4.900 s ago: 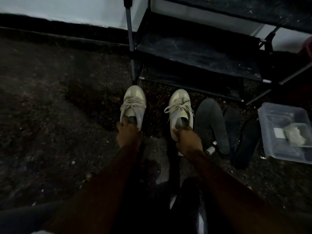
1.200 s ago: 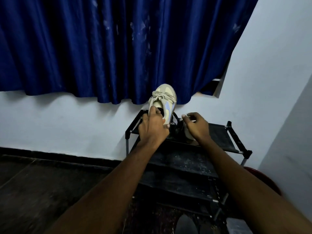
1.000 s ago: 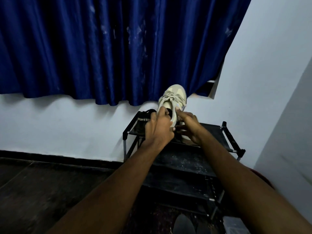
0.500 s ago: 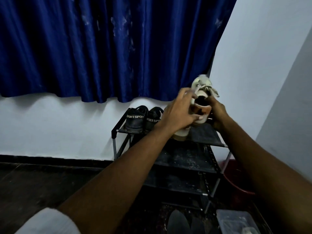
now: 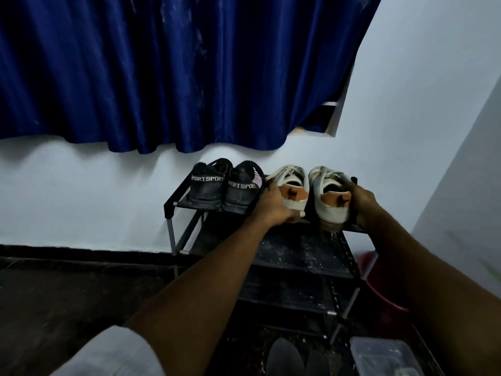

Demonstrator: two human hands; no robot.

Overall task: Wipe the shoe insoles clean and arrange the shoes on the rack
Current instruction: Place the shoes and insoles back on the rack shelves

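Left hand curls round the heel of the left white shoe. Right hand grips the side of the right white shoe. Both stand side by side on the top shelf of the rack, heels near. Two black shoes (they say SPORT) sit just left of them. Dark insoles lie on the near floor.

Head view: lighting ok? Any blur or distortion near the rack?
Head view: dim, bluish light; floor and lower rack shelves go near-black. Head view: lettering on the black shoes reads sharp; the right cream shoe in the right hand is slightly smeared at its heel, the left cream shoe in the left hand less so. Head view: wide-angle stretch leans the wall corner.
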